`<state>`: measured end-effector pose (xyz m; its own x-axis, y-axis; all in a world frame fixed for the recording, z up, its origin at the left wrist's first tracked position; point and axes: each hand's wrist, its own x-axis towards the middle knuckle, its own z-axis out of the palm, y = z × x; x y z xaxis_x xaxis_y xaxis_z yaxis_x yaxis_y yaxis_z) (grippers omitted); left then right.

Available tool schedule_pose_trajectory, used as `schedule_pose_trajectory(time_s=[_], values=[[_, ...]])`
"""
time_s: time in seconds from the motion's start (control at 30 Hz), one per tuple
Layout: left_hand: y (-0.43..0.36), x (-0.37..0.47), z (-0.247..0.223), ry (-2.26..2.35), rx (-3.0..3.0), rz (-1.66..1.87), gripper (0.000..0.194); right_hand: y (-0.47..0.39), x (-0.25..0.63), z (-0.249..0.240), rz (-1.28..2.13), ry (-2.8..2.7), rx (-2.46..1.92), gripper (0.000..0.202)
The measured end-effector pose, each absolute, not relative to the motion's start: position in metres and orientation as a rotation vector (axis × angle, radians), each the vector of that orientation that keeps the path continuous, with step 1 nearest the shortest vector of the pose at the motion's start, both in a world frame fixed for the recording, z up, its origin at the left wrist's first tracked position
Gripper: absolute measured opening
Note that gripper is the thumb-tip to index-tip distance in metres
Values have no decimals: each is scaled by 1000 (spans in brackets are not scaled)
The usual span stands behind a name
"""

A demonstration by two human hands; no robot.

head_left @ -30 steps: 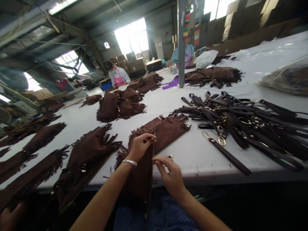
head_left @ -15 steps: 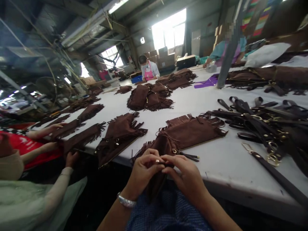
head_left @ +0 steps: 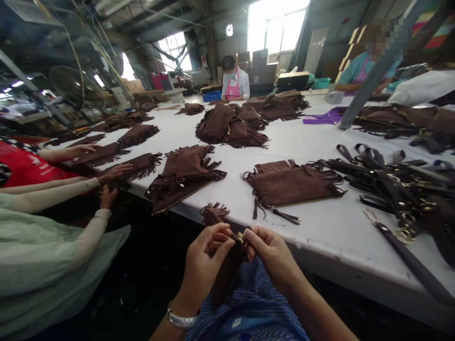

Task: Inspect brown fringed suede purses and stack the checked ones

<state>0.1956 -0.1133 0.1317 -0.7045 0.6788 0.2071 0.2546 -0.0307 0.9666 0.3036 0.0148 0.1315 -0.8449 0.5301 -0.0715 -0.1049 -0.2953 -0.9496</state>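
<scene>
Left hand and right hand pinch a dark-brown fringed leathery pouch, either side of its small gold-coloured metal fitting. Two o'clock: heaped flat black straps.

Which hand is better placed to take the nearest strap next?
Likely the right hand: the nearest strap lies off to the right, and the left hand would have to cross over. Both are busy at the gold fitting.

Round wall clock, window right of it, caged fan at left, cardboard boxes, blue bin beside person in pink apron, purple cloth near foot of grey post, white plastic bag at right.
</scene>
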Motion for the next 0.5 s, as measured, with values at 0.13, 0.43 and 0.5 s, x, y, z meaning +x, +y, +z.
schedule_pose_trajectory(time_s=[0.13,0.43,0.5], values=[[-116,193,136,1940,1150,1826,23,13,296,132,2224,-1520,-524,38],[-118,187,148,2029,1215,1746,10,12,292,139,2154,-1613,-485,35],[-119,186,149,2075,1234,1728,8,12,291,138,2126,-1641,-484,35]])
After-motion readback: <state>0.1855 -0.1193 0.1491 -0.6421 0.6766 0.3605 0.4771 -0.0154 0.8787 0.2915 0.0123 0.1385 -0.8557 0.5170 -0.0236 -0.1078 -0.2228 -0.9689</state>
